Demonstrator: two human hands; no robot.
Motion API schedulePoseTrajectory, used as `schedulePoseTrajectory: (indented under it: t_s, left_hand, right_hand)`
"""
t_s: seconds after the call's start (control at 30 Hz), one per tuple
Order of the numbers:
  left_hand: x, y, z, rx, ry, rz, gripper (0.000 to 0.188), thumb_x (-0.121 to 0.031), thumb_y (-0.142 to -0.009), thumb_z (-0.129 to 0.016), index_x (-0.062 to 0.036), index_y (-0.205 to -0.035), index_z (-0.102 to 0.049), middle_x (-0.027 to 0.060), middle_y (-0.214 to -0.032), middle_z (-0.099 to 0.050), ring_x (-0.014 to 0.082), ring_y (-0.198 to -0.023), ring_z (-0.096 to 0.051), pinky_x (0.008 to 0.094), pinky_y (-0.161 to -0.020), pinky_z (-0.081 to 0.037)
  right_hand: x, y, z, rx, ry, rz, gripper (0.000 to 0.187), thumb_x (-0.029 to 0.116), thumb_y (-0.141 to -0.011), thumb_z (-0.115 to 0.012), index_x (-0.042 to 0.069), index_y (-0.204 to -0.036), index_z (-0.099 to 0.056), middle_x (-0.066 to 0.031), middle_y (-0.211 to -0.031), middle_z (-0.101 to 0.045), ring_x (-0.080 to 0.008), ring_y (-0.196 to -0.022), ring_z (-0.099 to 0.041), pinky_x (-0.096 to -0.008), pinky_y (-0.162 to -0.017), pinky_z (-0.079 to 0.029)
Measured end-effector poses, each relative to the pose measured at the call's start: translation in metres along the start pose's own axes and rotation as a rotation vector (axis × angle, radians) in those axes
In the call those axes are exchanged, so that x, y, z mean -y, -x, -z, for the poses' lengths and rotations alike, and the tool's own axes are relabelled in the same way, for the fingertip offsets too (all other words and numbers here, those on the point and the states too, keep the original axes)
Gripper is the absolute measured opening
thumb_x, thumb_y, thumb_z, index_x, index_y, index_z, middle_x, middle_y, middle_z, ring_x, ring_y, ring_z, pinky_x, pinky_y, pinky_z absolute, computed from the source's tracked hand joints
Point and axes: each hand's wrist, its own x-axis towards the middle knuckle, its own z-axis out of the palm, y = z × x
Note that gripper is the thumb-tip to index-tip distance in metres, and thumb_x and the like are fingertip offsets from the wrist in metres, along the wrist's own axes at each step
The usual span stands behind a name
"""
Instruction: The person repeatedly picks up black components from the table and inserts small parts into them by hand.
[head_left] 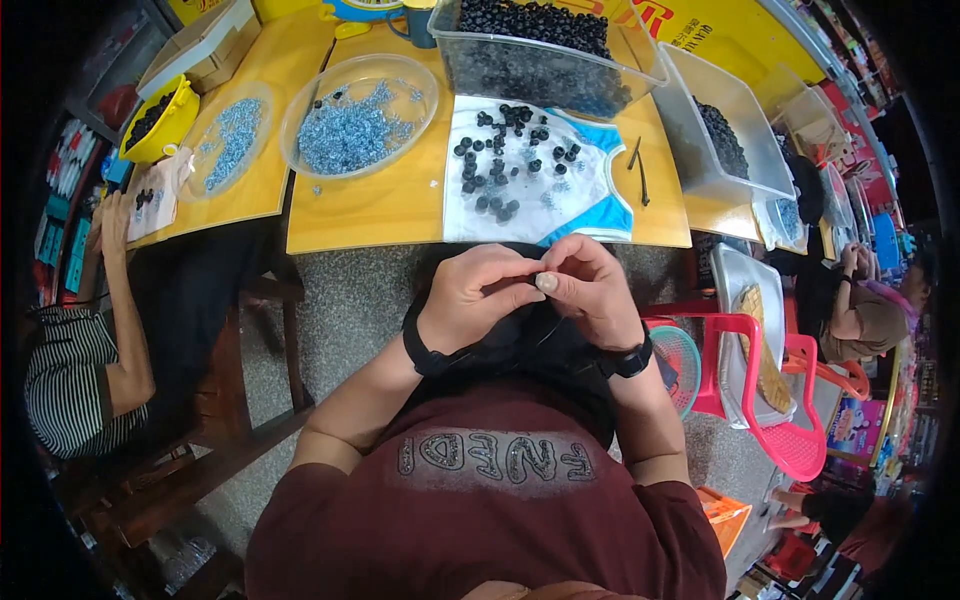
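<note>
Both my hands meet in front of my lap, just off the near edge of the table. My left hand (482, 292) is closed in a pinch, and my right hand (585, 288) pinches from the other side. Between the fingertips is a small black piece (534, 280), mostly covered by the fingers. Beyond them, several small round black parts (497, 165) lie scattered on a white and blue cloth (590, 212). Left of the cloth, a clear round tray (424, 120) holds many small translucent blue pieces (345, 140).
A clear bin (540, 62) full of black parts stands behind the cloth, another bin (690, 165) to its right. Two thin dark sticks (640, 170) lie on the yellow table (350, 222). Co-workers sit left and right. A pink chair (700, 350) stands at my right.
</note>
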Motion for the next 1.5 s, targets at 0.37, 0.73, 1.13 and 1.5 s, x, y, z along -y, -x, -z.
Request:
schedulePoseTrajectory:
  t_s: [0.37,0.73,1.13,1.5]
  left_hand:
    - [-0.004,-0.004,-0.006,-0.039,-0.177,-0.128,0.028,-0.008,-0.077,-0.081,-0.0055,-0.104,-0.074,0.0086,-0.089,-0.069,0.0221,-0.077,-0.067,0.0304,-0.068,-0.054]
    - [0.001,-0.006,-0.002,-0.059,-0.048,0.117,0.023,-0.009,-0.082,-0.078,-0.0041,-0.104,-0.073,0.0073,-0.092,-0.067,0.0149,-0.075,-0.066,0.0261,-0.067,-0.053]
    - [0.01,-0.006,0.006,-0.087,0.067,0.262,0.021,-0.007,-0.084,-0.077,-0.0036,-0.105,-0.073,0.0032,-0.095,-0.065,0.0109,-0.084,-0.062,0.0233,-0.074,-0.049]
    - [0.01,-0.007,0.009,-0.119,0.09,0.214,0.023,-0.009,-0.084,-0.078,-0.004,-0.106,-0.072,0.0036,-0.093,-0.065,0.01,-0.079,-0.062,0.0231,-0.07,-0.049]
  right_hand:
    - [-0.004,0.001,-0.003,-0.044,-0.126,-0.073,0.015,0.013,-0.091,-0.072,0.009,-0.096,-0.058,0.0062,-0.072,-0.049,-0.0022,-0.05,-0.033,-0.0207,-0.044,-0.02]
    - [0.031,-0.057,0.046,-0.223,1.232,0.452,0.013,0.012,-0.09,-0.068,0.001,-0.097,-0.066,-0.01,-0.087,-0.065,-0.0175,-0.075,-0.06,-0.0299,-0.068,-0.048]
    - [0.066,-0.083,0.064,-0.294,1.261,0.417,0.02,0.011,-0.087,-0.07,0.003,-0.105,-0.071,-0.0158,-0.093,-0.07,-0.0276,-0.086,-0.068,-0.036,-0.077,-0.053]
    - [0.031,-0.134,0.027,0.031,1.519,0.465,0.016,0.008,-0.083,-0.071,0.007,-0.099,-0.074,-0.013,-0.088,-0.066,-0.0302,-0.082,-0.064,-0.0394,-0.074,-0.052]
